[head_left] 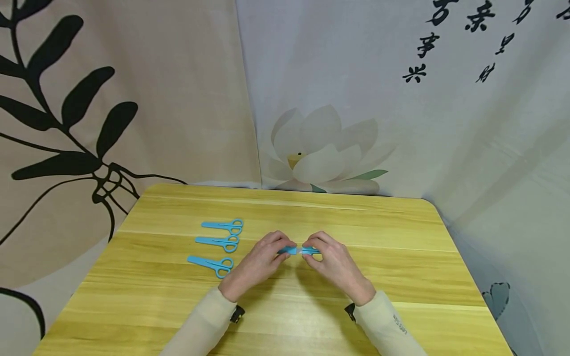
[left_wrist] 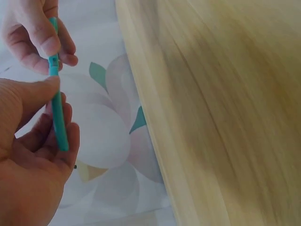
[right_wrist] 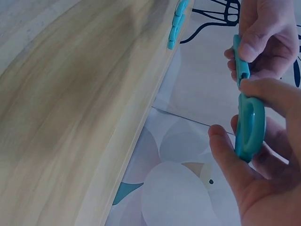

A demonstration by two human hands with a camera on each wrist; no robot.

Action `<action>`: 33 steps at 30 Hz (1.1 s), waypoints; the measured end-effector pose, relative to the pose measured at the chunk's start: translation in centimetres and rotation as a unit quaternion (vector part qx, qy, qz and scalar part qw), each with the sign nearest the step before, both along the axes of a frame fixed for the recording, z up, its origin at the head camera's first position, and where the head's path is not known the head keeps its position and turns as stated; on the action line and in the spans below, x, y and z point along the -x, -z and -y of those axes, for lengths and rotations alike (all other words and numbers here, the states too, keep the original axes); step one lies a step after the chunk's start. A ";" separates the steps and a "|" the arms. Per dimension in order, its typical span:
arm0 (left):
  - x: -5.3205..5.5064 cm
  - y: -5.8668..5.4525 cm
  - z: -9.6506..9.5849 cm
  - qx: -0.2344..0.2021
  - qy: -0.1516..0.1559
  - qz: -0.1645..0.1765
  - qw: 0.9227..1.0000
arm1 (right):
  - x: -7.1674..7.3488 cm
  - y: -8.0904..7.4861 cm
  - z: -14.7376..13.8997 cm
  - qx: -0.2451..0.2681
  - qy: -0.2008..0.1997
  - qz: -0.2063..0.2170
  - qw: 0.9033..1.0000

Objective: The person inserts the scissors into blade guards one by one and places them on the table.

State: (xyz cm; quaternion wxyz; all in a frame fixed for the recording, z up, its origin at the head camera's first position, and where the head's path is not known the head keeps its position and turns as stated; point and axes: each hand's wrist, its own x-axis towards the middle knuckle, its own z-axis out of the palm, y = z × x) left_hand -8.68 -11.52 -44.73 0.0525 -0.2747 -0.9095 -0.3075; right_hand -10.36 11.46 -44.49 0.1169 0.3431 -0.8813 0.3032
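Over the middle of the table, my left hand (head_left: 260,259) pinches a blue blade cover (left_wrist: 58,117) between thumb and fingers. Facing it, my right hand (head_left: 334,262) holds a pair of blue scissors (right_wrist: 254,129) by the finger loops. Cover and scissors are in line, end to end; in the head view a small pale gap shows between them. Fingers hide part of both pieces. To the left lie three more blue scissors, one at the back (head_left: 215,225), one in the middle (head_left: 209,241) and one nearer me (head_left: 200,260), their loops to the right.
The wooden table (head_left: 401,237) has rounded far corners. Behind it hangs a cloth backdrop (head_left: 200,99) with printed leaves, a lotus flower and black characters. Dark straps (head_left: 237,313) sit at both wrists, over light sleeves.
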 end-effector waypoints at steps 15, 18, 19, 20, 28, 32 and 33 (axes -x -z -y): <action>-0.6 0.5 2.3 -0.046 -0.056 0.098 0.992 | 0.1 0.4 -1.0 0.021 0.012 0.023 0.999; -0.5 0.5 2.5 -0.059 -0.047 0.091 0.993 | 0.1 0.4 -1.0 0.025 0.009 0.027 0.999; -0.5 0.6 2.6 -0.063 -0.043 0.089 0.993 | 0.1 0.5 -1.0 0.027 0.007 0.027 0.999; -0.5 0.6 2.6 -0.068 -0.039 0.088 0.993 | 0.1 0.5 -1.0 0.028 0.007 0.027 0.999; -0.4 0.8 2.6 -0.079 -0.033 0.083 0.993 | 0.0 0.5 -0.8 0.029 0.001 0.033 0.999; -0.5 0.8 2.8 -0.062 -0.025 0.061 0.996 | -0.2 0.4 -0.7 0.024 -0.005 0.035 0.999; -0.5 0.8 2.9 -0.057 -0.022 0.052 0.997 | -0.2 0.3 -0.6 0.022 -0.005 0.034 0.999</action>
